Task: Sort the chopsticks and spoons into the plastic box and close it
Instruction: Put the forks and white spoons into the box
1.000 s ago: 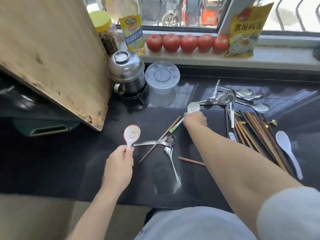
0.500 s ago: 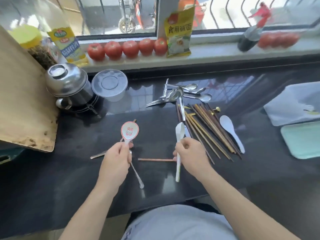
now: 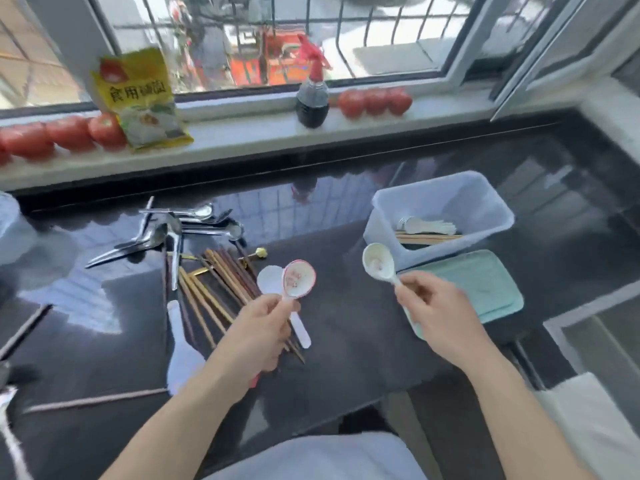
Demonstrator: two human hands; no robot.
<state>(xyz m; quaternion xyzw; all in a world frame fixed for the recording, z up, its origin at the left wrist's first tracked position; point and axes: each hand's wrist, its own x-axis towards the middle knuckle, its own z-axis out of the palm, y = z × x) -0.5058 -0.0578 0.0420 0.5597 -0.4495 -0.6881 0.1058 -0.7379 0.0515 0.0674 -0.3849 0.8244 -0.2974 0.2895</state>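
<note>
— Sunlight from the barred window falls on a glossy black bench (image 3: 346,341); what sits along the sill behind it?

— Rows of tomatoes (image 3: 69,133), a yellow packet (image 3: 142,98) leaning upright, and a dark bottle (image 3: 311,102) with a red spray top.

— And the hands?

— The left hand (image 3: 263,327) pinches the handle of a red-rimmed ceramic spoon (image 3: 299,279), bowl up, above the near ends of the chopsticks. The right hand (image 3: 436,317) pinches the handle of a white ceramic spoon (image 3: 378,262), its bowl raised just in front of the plastic box's near-left corner.

— Where is the box?

— The plastic box (image 3: 485,199) stands open toward the bench's right end. Inside it lie a few white spoons (image 3: 429,226) and some chopsticks (image 3: 429,238) along the near wall. Its pale green lid (image 3: 485,285) lies flat on the bench, touching or just beside the box's near side; the blur makes that hard to settle.

— What remains loose?

— A pile of wooden chopsticks (image 3: 214,282) fans out mid-bench, with a heap of metal spoons (image 3: 173,230) at its far end. A white plastic spoon (image 3: 273,282) lies beside the chopsticks, partly under the left hand, and a white rice paddle (image 3: 180,355) lies nearer the front edge. One single chopstick (image 3: 97,400) rests by the front edge at the left.
</note>
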